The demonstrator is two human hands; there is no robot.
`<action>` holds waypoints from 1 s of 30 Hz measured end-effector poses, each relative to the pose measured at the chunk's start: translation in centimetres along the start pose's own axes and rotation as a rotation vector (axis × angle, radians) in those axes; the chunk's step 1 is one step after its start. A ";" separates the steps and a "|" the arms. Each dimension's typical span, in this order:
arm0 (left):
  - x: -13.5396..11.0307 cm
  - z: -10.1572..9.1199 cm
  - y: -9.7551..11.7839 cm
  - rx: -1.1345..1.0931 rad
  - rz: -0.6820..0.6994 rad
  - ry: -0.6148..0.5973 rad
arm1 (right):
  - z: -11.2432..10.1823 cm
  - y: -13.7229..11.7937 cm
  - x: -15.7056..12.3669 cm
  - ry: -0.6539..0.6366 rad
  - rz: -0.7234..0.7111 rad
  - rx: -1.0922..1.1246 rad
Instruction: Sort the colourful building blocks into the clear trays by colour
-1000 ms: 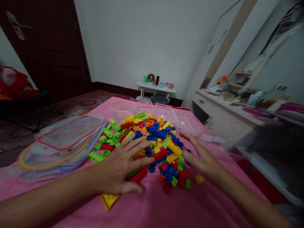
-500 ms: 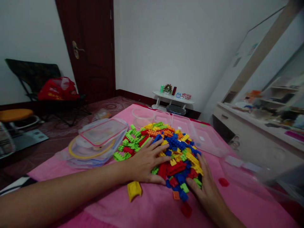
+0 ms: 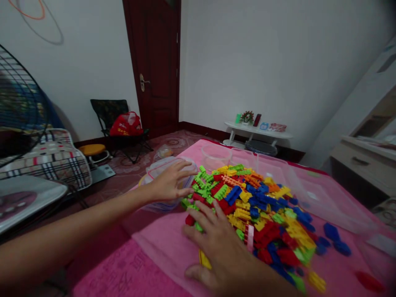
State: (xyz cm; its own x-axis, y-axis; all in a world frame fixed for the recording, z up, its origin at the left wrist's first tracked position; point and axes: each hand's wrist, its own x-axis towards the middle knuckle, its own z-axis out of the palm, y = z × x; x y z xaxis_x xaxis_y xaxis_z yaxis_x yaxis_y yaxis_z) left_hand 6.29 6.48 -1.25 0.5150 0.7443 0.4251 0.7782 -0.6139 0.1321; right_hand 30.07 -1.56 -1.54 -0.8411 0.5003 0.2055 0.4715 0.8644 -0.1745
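A heap of toy building bricks [image 3: 244, 202] in red, blue, yellow, green and orange spreads over the pink tablecloth [image 3: 154, 251]. My left hand [image 3: 173, 181] reaches to the heap's left edge, its fingers stretched out by the green bricks [image 3: 204, 183]. Partly behind that hand lie stacked clear plastic lids [image 3: 156, 165]. Nearer to me, my right hand [image 3: 219, 239] is spread at the heap's front left, fingertips by red and green bricks. Beneath it, a yellow piece [image 3: 204, 260] shows in part. Neither hand visibly grips anything.
Clear plastic containers [image 3: 216, 153] stand along the table's far side. Loose blue bricks [image 3: 335, 239] and a blurred red piece [image 3: 369, 281] lie to the right. At far left are a fan [image 3: 18, 107] and a folding chair [image 3: 109, 111] bearing a red bag [image 3: 126, 124].
My view has swung left. My right hand has moved from the heap's right side to its front left. My left hand has shifted off the heap's middle towards the lids.
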 end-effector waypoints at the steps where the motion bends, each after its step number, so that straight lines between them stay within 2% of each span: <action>1: -0.9 0.2 -0.3 0.018 -0.008 -0.055 | 0.7 -0.3 0.6 -0.052 -0.032 -0.031; 2: -1.7 0.4 -0.4 0.028 -0.019 -0.100 | 1.3 -0.2 1.0 -0.079 -0.024 -0.077; 4: -3.0 1.0 -0.4 0.026 -0.055 -0.143 | 2.0 0.9 1.8 -0.087 0.090 -0.209; 6: -3.7 1.7 -0.3 -0.006 -0.117 -0.120 | 1.9 2.0 2.4 -0.090 0.234 -0.352; 8: -4.0 2.1 -0.4 -0.059 -0.200 -0.056 | 1.5 2.5 3.1 -0.074 0.304 -0.447; 10: -4.0 2.4 -0.7 -0.108 -0.258 -0.009 | 1.0 2.3 4.0 -0.027 0.290 -0.468; 13: -3.9 2.6 -1.2 -0.146 -0.267 0.025 | 1.1 1.7 5.9 0.035 0.265 -0.433; 15: -4.0 2.7 -1.3 -0.158 -0.249 0.036 | 1.6 2.1 7.5 0.084 0.318 -0.424; 18: -4.1 2.7 -1.3 -0.160 -0.238 0.035 | 2.5 4.2 10.3 0.132 0.461 -0.402; 22: -4.1 2.3 -0.9 -0.160 -0.262 0.029 | 2.9 6.7 12.8 -0.039 0.575 -0.260; 24: -4.1 2.1 -0.7 -0.156 -0.269 0.018 | 2.5 7.0 13.1 -0.051 0.565 -0.274; 26: -4.0 2.0 -0.6 -0.152 -0.274 0.007 | 1.9 6.8 12.8 -0.054 0.556 -0.333; 30: -4.1 2.3 -0.8 -0.147 -0.270 0.005 | -0.7 6.0 10.9 -0.156 0.579 -0.427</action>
State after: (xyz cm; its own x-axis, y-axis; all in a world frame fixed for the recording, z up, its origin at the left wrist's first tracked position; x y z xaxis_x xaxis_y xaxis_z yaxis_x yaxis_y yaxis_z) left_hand 4.37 4.53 -5.14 0.2946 0.8848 0.3611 0.8263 -0.4257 0.3689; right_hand 23.91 9.13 0.29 -0.4388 0.8972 0.0495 0.8871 0.4237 0.1831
